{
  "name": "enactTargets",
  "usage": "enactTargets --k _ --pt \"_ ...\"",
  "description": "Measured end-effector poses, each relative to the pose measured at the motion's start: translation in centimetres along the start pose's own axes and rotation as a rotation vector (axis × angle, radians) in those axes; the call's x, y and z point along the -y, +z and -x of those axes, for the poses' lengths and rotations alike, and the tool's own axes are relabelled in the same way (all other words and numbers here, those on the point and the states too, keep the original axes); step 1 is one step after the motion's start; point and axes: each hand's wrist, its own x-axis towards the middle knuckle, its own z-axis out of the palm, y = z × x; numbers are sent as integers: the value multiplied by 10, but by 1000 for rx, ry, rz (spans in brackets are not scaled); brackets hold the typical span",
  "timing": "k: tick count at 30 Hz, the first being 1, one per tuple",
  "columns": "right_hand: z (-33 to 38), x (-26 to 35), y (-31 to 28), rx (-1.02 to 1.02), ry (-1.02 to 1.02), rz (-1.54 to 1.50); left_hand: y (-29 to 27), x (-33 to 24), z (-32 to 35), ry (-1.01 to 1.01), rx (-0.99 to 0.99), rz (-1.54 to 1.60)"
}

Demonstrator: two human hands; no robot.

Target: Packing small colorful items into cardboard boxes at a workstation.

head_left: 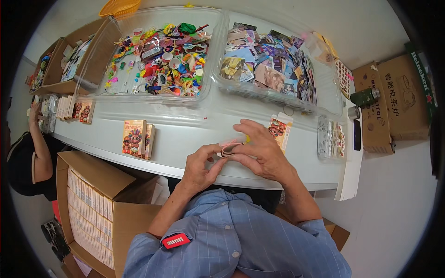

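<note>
Above the near edge of the white table, my left hand [201,166] and my right hand [262,150] meet around a small pale pink and white piece [228,147]. It looks like an opened small carton, though fingers cover most of it. My left thumb and fingers pinch its left side. The right thumb and fingers close on its other side, with a bit of yellow showing by them. Just beyond my right hand lies a flat printed carton [278,133] in orange and white. Left of my hands, small orange picture boxes [134,137] stand side by side.
A clear bin rim [148,98] surrounds mixed toys; another bin [278,103] holds picture cards. A clear plastic box [327,139] and black phone [357,135] sit right. Lower left, a cardboard carton [127,217] holds rows of small boxes. Another person's arm [42,155] reaches in left.
</note>
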Motion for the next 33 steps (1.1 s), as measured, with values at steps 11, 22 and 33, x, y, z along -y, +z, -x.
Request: enactTargets --k 11,22,33 --pt "1 -1 -2 51 23 70 3 0 1 6 -9 44" --pt "-4 7 -7 -7 35 11 2 -4 -1 4 -65 31" --pt "2 11 3 5 169 -14 0 -8 0 40 -43 9"
